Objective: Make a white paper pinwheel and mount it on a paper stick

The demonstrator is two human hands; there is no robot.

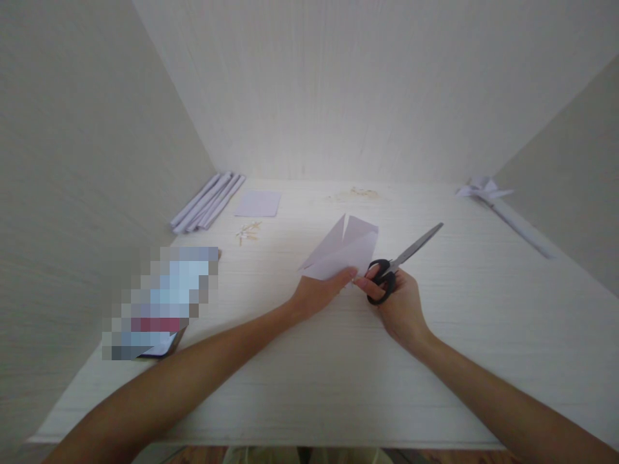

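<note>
My left hand (319, 291) pinches the near corner of a folded white paper (343, 252) that has a slit cut into its far edge. The paper is lifted slightly above the white table (309, 374). Just to its right, my right hand (399, 303) grips black-handled scissors (403, 259). Their closed metal blades point up and to the right, away from the paper. The two hands almost touch at the fingertips.
Several rolled white paper tubes (207, 201) lie at the back left, with a flat white sheet (258, 203) beside them. Small wooden sticks (248, 232) lie nearby. A blurred device (162, 303) rests at the left. A paper flower on a long stem (503, 209) lies at the right.
</note>
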